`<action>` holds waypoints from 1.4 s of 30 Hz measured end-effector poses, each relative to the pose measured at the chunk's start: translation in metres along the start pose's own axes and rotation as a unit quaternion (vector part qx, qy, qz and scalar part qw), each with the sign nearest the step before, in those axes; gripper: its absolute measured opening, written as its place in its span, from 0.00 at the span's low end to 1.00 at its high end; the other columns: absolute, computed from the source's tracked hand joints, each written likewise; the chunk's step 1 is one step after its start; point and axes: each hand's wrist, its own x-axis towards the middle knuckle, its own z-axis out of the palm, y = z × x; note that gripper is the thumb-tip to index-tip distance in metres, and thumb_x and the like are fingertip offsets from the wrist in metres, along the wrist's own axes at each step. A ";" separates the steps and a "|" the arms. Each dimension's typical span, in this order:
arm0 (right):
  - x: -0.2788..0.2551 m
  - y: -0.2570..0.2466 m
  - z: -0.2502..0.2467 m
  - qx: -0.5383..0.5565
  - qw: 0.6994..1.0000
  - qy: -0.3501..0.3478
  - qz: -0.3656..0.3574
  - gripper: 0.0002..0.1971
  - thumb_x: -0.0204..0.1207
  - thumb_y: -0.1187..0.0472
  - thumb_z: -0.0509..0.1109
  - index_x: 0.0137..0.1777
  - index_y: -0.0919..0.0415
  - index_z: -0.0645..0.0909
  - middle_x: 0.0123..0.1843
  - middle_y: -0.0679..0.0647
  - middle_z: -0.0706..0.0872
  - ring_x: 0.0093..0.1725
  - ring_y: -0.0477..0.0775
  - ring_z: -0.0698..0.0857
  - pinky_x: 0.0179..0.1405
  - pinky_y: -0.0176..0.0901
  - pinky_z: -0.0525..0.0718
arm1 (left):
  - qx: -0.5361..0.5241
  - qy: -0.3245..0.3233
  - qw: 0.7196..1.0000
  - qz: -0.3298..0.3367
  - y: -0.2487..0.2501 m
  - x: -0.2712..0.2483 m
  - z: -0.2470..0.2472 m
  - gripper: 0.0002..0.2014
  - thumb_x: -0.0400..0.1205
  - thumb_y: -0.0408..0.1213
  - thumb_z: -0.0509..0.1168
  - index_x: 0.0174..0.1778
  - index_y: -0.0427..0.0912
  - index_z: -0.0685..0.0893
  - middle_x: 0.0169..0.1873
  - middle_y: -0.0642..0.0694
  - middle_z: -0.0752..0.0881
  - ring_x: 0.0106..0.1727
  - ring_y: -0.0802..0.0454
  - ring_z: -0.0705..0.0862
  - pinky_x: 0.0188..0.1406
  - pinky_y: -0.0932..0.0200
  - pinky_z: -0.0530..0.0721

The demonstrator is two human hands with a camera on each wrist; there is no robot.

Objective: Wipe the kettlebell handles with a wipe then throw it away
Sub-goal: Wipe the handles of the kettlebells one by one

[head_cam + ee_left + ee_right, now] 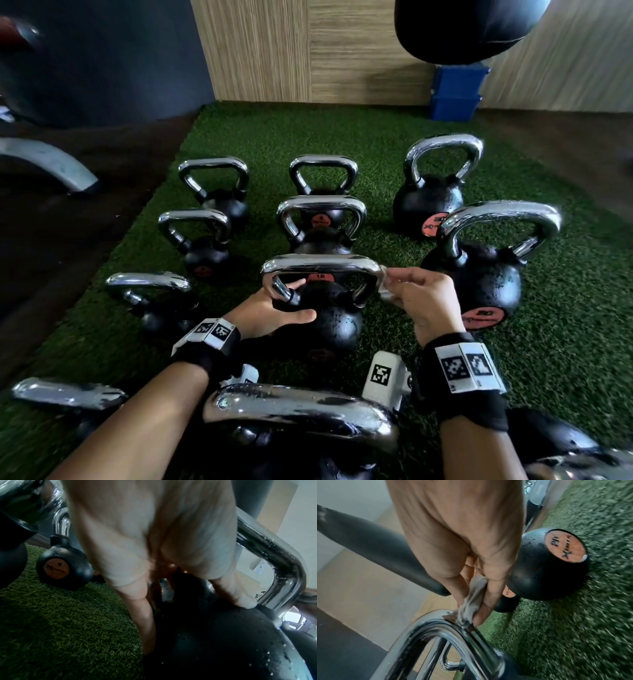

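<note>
A black kettlebell (334, 320) with a chrome handle (322, 266) stands on the green turf in the middle of the head view. My left hand (286, 305) grips it where the handle's left leg meets the body, thumb across the front. In the left wrist view the left hand (192, 618) lies on the black body (223, 642) below the wet handle (274, 555). My right hand (406, 291) pinches a crumpled pale wipe (386, 293) against the handle's right corner. The right wrist view shows the right hand (469, 614) pressing the wipe (471, 595) onto the chrome bend (436, 628).
Several more chrome-handled kettlebells stand in rows on the turf (565, 342), one large one (479, 284) just right of my right hand and another handle (298, 411) between my wrists. A blue box (455, 92) and a hanging black bag (469, 27) are at the back right.
</note>
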 end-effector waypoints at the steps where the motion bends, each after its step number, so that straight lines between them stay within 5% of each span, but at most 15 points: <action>1: -0.001 0.001 0.000 0.015 1.000 -0.011 0.011 0.04 0.70 0.70 0.82 0.40 0.63 0.92 0.37 0.59 0.93 0.37 0.55 0.91 0.49 0.56 0.92 | 0.004 -0.005 1.000 -0.002 0.001 0.000 -0.001 0.36 0.53 0.83 0.74 0.58 0.95 0.71 0.79 0.64 0.70 0.85 0.58 0.65 0.76 0.60 0.65; 9: 0.004 0.020 0.007 0.047 0.994 -0.048 0.088 0.08 0.73 0.79 0.75 0.39 0.67 0.88 0.32 0.59 0.92 0.32 0.53 0.89 0.34 0.40 0.90 | 0.009 -0.012 1.000 0.010 0.010 -0.001 -0.003 0.54 0.54 0.78 0.76 0.80 0.74 0.70 0.77 0.66 0.72 0.78 0.64 0.70 0.77 0.59 0.72; 12: 0.006 0.029 0.012 0.027 0.992 -0.053 0.113 0.09 0.71 0.80 0.76 0.37 0.67 0.87 0.36 0.65 0.91 0.32 0.57 0.89 0.38 0.47 0.92 | 0.027 -0.006 1.000 -0.001 0.018 -0.002 -0.004 0.51 0.60 0.73 0.79 0.81 0.71 0.71 0.77 0.67 0.75 0.77 0.61 0.76 0.68 0.60 0.81; 15: 0.009 0.030 0.010 -0.072 0.994 -0.028 0.080 0.08 0.69 0.75 0.81 0.38 0.61 0.90 0.41 0.63 0.93 0.42 0.64 0.93 0.50 0.61 0.92 | 0.018 -0.042 0.998 -0.036 0.018 -0.004 -0.009 0.32 0.70 0.49 0.85 0.67 0.72 0.80 0.69 0.67 0.79 0.64 0.64 0.83 0.49 0.61 0.90; 17: 0.009 0.021 0.003 -0.127 0.991 0.007 0.039 0.10 0.68 0.71 0.82 0.41 0.55 0.90 0.41 0.55 0.94 0.43 0.55 0.94 0.47 0.56 0.93 | 0.038 -0.052 0.997 -0.032 0.013 -0.006 -0.023 0.27 0.73 0.27 0.82 0.53 0.65 0.82 0.65 0.57 0.85 0.56 0.62 0.86 0.46 0.60 0.90; 19: 0.006 0.006 -0.003 -0.150 0.988 0.032 -0.026 0.16 0.68 0.68 0.82 0.49 0.47 0.89 0.42 0.47 0.94 0.39 0.43 0.92 0.39 0.44 0.92 | 0.089 0.044 0.995 -0.025 0.013 -0.011 -0.045 0.26 0.77 0.20 0.73 0.57 0.60 0.86 0.59 0.48 0.92 0.57 0.50 0.90 0.46 0.62 0.86; 22: 0.001 -0.024 -0.006 -0.141 0.981 0.016 -0.130 0.25 0.73 0.71 0.77 0.62 0.41 0.88 0.41 0.42 0.93 0.40 0.38 0.90 0.42 0.36 0.88 | 0.071 0.217 0.972 0.046 0.031 -0.022 -0.076 0.23 0.82 0.30 0.71 0.69 0.59 0.87 0.54 0.54 0.94 0.58 0.47 0.92 0.61 0.56 0.87; 24: -0.005 -0.046 -0.003 -0.126 0.973 -0.018 -0.192 0.25 0.74 0.73 0.74 0.56 0.39 0.90 0.41 0.43 0.93 0.43 0.42 0.91 0.47 0.39 0.90 | -0.036 0.230 0.965 0.123 0.055 -0.033 -0.086 0.15 0.83 0.38 0.74 0.64 0.59 0.90 0.49 0.56 0.95 0.55 0.50 0.94 0.60 0.51 0.90; 26: -0.011 -0.065 0.002 -0.116 0.962 -0.058 -0.240 0.23 0.73 0.73 0.76 0.52 0.39 0.91 0.41 0.47 0.93 0.46 0.49 0.92 0.48 0.44 0.92 | -0.127 0.189 0.959 0.171 0.086 -0.045 -0.087 0.11 0.81 0.47 0.76 0.58 0.58 0.93 0.49 0.52 0.95 0.53 0.52 0.94 0.51 0.59 0.92; 30: -0.021 -0.089 0.018 -0.072 0.946 -0.137 -0.286 0.19 0.72 0.73 0.79 0.55 0.48 0.92 0.40 0.50 0.93 0.41 0.49 0.92 0.44 0.47 0.93 | -0.239 0.045 0.961 0.134 0.131 -0.054 -0.079 0.24 0.75 0.57 0.71 0.60 0.46 0.91 0.54 0.41 0.95 0.55 0.45 0.94 0.50 0.58 0.93; 35: -0.020 -0.097 0.030 -0.060 0.941 -0.165 -0.288 0.15 0.70 0.68 0.82 0.54 0.51 0.90 0.41 0.49 0.94 0.40 0.45 0.93 0.43 0.45 0.92 | -0.334 -0.045 0.936 0.105 0.141 -0.053 -0.067 0.23 0.76 0.53 0.70 0.56 0.36 0.92 0.54 0.32 0.93 0.53 0.39 0.94 0.48 0.52 0.95; 38: -0.018 -0.096 0.036 -0.060 0.943 -0.165 -0.282 0.16 0.67 0.65 0.85 0.53 0.53 0.87 0.40 0.46 0.94 0.32 0.39 0.87 0.33 0.34 0.85 | -0.354 -0.058 0.928 0.103 0.138 -0.051 -0.063 0.19 0.78 0.46 0.71 0.55 0.35 0.92 0.52 0.32 0.93 0.51 0.42 0.95 0.42 0.57 0.93; 42: -0.016 -0.094 0.041 -0.079 0.945 -0.115 -0.297 0.19 0.61 0.57 0.88 0.49 0.51 0.85 0.34 0.48 0.89 0.29 0.43 0.79 0.30 0.42 0.80 | -0.365 -0.046 0.923 0.110 0.133 -0.049 -0.063 0.12 0.77 0.37 0.72 0.53 0.37 0.94 0.49 0.34 0.94 0.46 0.46 0.95 0.41 0.61 0.93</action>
